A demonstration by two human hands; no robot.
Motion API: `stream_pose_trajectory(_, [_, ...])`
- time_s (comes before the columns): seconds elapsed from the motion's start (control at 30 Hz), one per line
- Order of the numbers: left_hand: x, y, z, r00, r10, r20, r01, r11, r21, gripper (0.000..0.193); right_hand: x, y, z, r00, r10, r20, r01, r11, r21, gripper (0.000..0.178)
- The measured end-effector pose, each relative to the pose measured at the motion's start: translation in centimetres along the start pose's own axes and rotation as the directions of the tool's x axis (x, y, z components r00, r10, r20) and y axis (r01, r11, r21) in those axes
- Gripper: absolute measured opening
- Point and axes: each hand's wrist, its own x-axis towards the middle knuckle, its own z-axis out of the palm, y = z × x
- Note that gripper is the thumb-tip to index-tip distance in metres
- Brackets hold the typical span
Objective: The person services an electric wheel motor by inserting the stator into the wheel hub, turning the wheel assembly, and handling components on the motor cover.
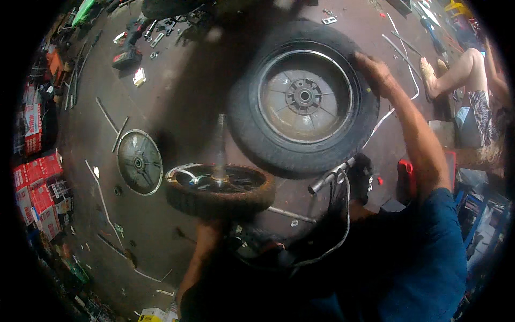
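My left hand (208, 228) is under a hub motor stator (220, 201), holding it from below; its fingers are hidden behind the stator. The stator has a dark, toothed-looking rim, an axle (220, 139) pointing up and pale wires (185, 173) on its upper face. My right hand (374, 70) grips the right side of a black tyre (249, 129) mounted on a wheel hub (289, 121). The open, dished side of the hub, with a ribbed centre and bearing hole, faces me. To the left, a round metal motor cover (140, 177) rests on the floor.
A cordless power tool (127, 56) lies at the upper left among nuts and small metal parts. Several rods lie about on the floor. Red and white boxes (40, 185) line the left edge. At the right, another person's leg (456, 75) shows beside a red case (406, 174).
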Motion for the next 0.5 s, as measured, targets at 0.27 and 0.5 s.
stream_pose_trajectory(0.27, [-4.3, 1.5, -2.0, 0.998, -0.03, 0.058, 0.028, 0.999, 0.038, 0.034, -5.9, -13.9, 8.6, 0.941, -0.322, 0.1, 0.33, 0.817, -0.473, 0.087])
stream_pose_trajectory(0.5, [-2.8, 0.9, -1.0, 0.983, 0.073, 0.17, -0.069, 0.997, -0.029, 0.035, -12.1, -18.4, 14.5, 0.807, -0.477, 0.349, 0.542, 0.362, -0.758, 0.094])
